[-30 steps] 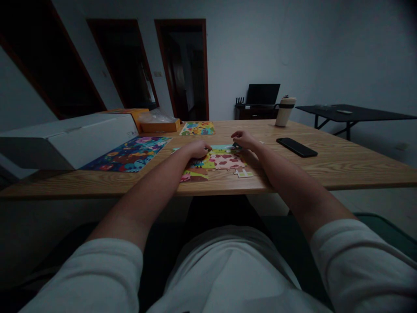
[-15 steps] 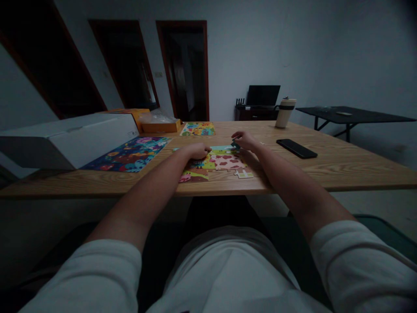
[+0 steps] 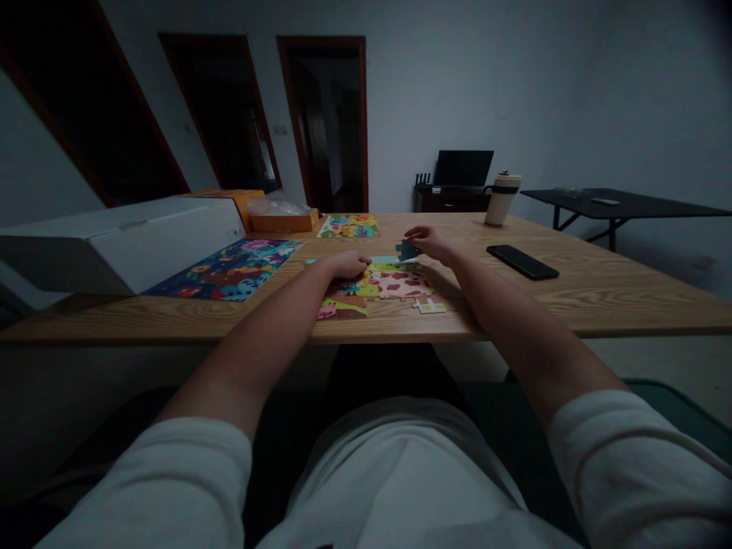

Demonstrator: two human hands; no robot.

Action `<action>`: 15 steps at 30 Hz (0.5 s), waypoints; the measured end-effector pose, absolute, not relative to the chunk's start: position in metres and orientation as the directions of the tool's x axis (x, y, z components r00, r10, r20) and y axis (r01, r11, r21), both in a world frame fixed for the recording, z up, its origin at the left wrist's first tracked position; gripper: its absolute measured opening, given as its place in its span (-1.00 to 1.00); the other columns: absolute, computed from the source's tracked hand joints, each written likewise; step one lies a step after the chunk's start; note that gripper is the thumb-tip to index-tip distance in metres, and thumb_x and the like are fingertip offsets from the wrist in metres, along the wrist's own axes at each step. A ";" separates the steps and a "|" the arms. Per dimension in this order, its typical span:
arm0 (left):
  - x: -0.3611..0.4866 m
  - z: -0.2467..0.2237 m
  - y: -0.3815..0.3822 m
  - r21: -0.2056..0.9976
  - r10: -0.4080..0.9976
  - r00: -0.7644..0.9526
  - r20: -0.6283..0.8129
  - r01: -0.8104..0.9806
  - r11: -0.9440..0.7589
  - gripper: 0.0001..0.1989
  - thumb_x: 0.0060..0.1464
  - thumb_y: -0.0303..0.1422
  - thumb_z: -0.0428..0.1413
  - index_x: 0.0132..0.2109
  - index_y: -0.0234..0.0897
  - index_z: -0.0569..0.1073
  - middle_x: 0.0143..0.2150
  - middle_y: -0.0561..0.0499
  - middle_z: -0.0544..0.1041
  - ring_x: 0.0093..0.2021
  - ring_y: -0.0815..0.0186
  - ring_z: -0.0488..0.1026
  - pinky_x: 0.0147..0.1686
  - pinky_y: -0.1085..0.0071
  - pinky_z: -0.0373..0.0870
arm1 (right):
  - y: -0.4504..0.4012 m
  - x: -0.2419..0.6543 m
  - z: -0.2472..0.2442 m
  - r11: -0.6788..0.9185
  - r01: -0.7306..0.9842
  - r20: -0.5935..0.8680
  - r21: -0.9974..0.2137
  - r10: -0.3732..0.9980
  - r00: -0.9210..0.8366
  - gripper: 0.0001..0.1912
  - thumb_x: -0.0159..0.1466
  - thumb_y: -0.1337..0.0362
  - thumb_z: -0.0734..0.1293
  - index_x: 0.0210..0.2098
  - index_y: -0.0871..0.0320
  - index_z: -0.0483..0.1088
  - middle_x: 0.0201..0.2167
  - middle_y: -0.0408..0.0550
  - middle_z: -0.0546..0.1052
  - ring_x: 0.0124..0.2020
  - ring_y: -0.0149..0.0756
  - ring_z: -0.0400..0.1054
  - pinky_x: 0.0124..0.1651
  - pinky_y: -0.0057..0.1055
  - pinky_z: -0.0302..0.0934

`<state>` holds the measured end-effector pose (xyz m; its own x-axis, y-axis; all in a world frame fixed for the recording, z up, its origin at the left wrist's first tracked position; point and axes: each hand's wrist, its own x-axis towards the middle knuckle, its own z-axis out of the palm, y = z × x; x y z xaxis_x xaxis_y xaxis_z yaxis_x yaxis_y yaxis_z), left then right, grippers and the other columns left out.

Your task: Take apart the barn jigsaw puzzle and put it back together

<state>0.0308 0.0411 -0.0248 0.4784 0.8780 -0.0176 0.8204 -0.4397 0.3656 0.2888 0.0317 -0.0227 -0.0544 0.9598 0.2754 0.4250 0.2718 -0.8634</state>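
A partly joined puzzle (image 3: 403,285) with a pink-and-brown patch and yellow-green parts lies flat near the table's front edge. My left hand (image 3: 348,264) rests on its upper left part, fingers curled; whatever they may hold is hidden. Above the puzzle's top edge, my right hand (image 3: 430,242) pinches a dark teal puzzle piece (image 3: 406,250), held tilted. A pale yellow and white piece (image 3: 428,305) lies at the puzzle's lower right.
Left on the wooden table (image 3: 618,306) are a dark blue puzzle (image 3: 232,268), a white box (image 3: 165,240) and an orange tray (image 3: 283,223). Behind lies a colourful puzzle (image 3: 348,226). A phone (image 3: 521,261) and a cup (image 3: 502,202) stand right.
My right hand has shifted slightly left, and the teal piece in it has turned so more of its face shows. My left hand has stayed in place.
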 end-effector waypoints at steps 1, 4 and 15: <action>0.030 -0.025 0.042 0.372 0.882 0.470 -0.017 0.822 -0.431 -0.48 -0.12 -0.47 0.07 0.04 -0.16 0.58 -0.22 -0.05 0.64 -0.26 0.19 0.51 -0.16 0.37 0.37 | 0.030 0.287 -0.022 0.274 0.386 0.272 -0.881 0.960 -0.061 -0.86 0.25 0.49 0.33 -0.21 0.22 0.47 -0.31 0.00 0.58 -0.37 -0.39 0.42 -0.36 -0.51 0.33; 0.029 -0.025 0.041 0.380 0.884 0.467 -0.011 0.820 -0.429 -0.46 -0.13 -0.47 0.07 0.05 -0.12 0.57 -0.32 -0.02 0.63 -0.32 0.22 0.49 -0.21 0.39 0.37 | 0.027 0.284 -0.019 0.271 0.300 0.253 -0.915 0.963 -0.097 -0.84 0.23 0.52 0.34 -0.21 0.22 0.46 -0.28 0.00 0.58 -0.36 -0.41 0.43 -0.30 -0.49 0.37; 0.028 -0.023 0.036 0.414 0.876 0.481 -0.028 0.803 -0.428 -0.42 -0.15 -0.47 0.07 0.08 -0.16 0.55 -0.33 0.00 0.62 -0.38 0.26 0.46 -0.28 0.41 0.35 | 0.018 0.280 -0.019 0.204 0.291 0.134 -0.935 0.960 -0.245 -0.81 0.18 0.52 0.38 -0.25 0.16 0.48 -0.27 -0.04 0.58 -0.36 -0.38 0.45 -0.32 -0.46 0.40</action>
<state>0.0278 0.0364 -0.0225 0.4812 0.8761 -0.0282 0.8032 -0.4278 0.4145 0.2797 0.0175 -0.0192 -0.2454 0.9602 0.1335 0.2906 0.2042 -0.9348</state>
